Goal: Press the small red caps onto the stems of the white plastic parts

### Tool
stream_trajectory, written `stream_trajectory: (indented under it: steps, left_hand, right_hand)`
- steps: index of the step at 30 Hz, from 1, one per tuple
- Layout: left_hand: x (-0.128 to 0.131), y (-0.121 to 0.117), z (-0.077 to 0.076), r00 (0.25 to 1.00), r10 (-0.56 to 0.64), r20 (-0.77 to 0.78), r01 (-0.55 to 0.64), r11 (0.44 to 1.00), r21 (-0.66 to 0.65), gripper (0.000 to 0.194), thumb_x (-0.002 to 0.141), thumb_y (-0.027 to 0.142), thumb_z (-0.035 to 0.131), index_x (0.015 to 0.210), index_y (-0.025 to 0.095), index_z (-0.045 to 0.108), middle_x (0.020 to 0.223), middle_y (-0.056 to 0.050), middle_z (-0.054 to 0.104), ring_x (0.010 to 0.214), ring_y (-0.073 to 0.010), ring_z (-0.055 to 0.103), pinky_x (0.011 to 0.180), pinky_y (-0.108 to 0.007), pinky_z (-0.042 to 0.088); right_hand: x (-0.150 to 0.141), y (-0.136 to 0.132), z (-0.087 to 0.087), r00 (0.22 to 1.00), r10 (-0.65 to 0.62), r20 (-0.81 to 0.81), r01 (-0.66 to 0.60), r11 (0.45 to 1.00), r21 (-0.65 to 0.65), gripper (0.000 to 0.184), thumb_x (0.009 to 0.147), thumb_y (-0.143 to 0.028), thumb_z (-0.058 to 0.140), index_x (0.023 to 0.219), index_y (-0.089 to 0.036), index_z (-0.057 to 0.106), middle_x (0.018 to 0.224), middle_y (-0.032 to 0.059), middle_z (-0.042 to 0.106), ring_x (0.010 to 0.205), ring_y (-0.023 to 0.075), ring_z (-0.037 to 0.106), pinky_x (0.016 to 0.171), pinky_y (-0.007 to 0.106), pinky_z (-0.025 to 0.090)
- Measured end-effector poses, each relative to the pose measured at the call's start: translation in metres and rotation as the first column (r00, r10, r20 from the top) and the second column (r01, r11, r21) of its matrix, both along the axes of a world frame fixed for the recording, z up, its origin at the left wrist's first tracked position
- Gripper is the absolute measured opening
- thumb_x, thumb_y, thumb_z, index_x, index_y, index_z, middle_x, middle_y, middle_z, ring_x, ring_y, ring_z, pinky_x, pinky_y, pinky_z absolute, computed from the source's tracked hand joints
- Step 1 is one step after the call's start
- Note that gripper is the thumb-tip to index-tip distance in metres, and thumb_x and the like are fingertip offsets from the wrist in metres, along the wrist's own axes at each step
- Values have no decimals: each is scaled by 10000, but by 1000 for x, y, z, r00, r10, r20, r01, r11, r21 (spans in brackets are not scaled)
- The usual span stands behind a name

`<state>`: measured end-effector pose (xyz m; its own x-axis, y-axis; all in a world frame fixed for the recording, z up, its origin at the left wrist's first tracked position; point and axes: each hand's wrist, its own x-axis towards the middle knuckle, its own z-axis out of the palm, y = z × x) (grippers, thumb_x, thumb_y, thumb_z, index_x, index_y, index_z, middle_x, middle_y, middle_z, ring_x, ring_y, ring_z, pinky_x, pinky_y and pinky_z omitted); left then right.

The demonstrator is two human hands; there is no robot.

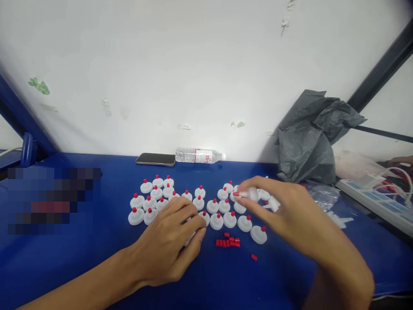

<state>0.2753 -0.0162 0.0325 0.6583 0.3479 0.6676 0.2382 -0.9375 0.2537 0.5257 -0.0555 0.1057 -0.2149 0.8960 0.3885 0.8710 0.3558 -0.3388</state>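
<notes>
My right hand (284,206) pinches a white plastic nozzle cap (254,194) between thumb and fingertips. It is tilted on its side, its red tip pointing left by the fingertips. My left hand (174,239) is curled over a white nozzle cap (189,239) at table level; the fingers hide most of it. Around both hands, many similar white caps stand upright with red tips on top, such as this white cap (216,221) between the hands. Loose small red tips (227,243) lie in a short row and little pile in front, with a single red tip (254,257) apart to the right.
Against the wall lie a dark phone (155,159) and a clear water bottle (201,156). A grey plastic bag (309,137) stands at the back right, near a white power strip (377,202) with cables. A blurred patch (48,200) covers the blue table's (106,254) left side.
</notes>
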Motion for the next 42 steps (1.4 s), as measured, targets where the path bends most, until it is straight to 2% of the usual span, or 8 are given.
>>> stream_trajectory:
  steps: [5, 12, 16, 19, 23, 31, 39, 42]
  left_hand:
    - [6, -4, -2, 996, -2, -94, 1, 1000, -6, 119, 940, 98, 549, 941, 158, 651, 913, -72, 623, 933, -228, 520, 830, -383, 480]
    - [9, -9, -7, 971, 31, -237, -26, 999, 25, 162, 982, 172, 538, 1091, 166, 659, 1045, -85, 626, 1019, -271, 533, 875, -459, 504]
    - [12, -8, -10, 923, 104, -371, -60, 990, 128, 216, 1012, 224, 508, 1176, 167, 638, 1097, -97, 624, 1087, -300, 545, 930, -517, 500]
    - [13, -7, -12, 882, 161, -444, -65, 973, 223, 256, 1025, 257, 490, 1227, 162, 616, 1136, -117, 623, 1138, -326, 547, 943, -541, 494]
    - [13, -6, -15, 890, 150, -431, -24, 958, 284, 230, 1024, 236, 501, 1206, 164, 623, 1132, -116, 628, 1104, -309, 572, 904, -494, 511]
    - [12, -3, -21, 903, 126, -410, 4, 954, 301, 173, 1008, 209, 544, 1152, 169, 632, 1059, -94, 628, 1055, -288, 574, 903, -472, 493]
    - [7, 0, -24, 902, 108, -417, 31, 949, 312, 202, 913, 100, 625, 1106, 158, 632, 1058, -94, 621, 1024, -280, 554, 916, -473, 462]
    - [10, -3, -23, 911, 108, -398, 10, 959, 283, 163, 944, 103, 586, 1094, 153, 623, 1051, -84, 627, 1013, -269, 554, 922, -463, 447]
  right_hand:
    - [28, 10, -5, 990, -138, 37, 141, 982, -125, 120, 916, -375, 660, 939, -262, 690, 1023, 6, 769, 935, 248, 716, 802, 349, 506]
    - [38, 12, -15, 992, -111, 58, 124, 927, -353, 204, 982, -337, 490, 996, -262, 679, 970, 12, 754, 917, 227, 691, 784, 337, 484]
    - [42, 14, -19, 981, -164, 102, 192, 877, -440, 132, 912, -344, 583, 923, -256, 682, 952, 14, 742, 891, 229, 678, 763, 326, 474]
    - [46, 16, -21, 980, -171, 101, 199, 867, -457, 96, 880, -324, 616, 870, -262, 688, 952, 9, 740, 912, 233, 675, 774, 322, 472]
    - [50, 20, -26, 984, -170, 61, 178, 860, -478, 80, 849, -301, 647, 843, -269, 720, 948, 10, 751, 919, 233, 692, 787, 313, 482]
    - [55, 15, -25, 968, -246, 49, 238, 840, -488, 209, 814, -393, 682, 984, -289, 744, 927, 16, 767, 796, 225, 707, 656, 296, 478]
    - [112, 1, -35, 920, -383, 89, 378, 800, -466, 278, 774, -420, 674, 989, -268, 765, 879, 30, 777, 724, 221, 696, 626, 303, 493]
    - [123, 4, -43, 926, -369, 83, 355, 772, -528, 269, 757, -453, 690, 912, -253, 782, 842, 37, 779, 700, 224, 694, 621, 309, 492]
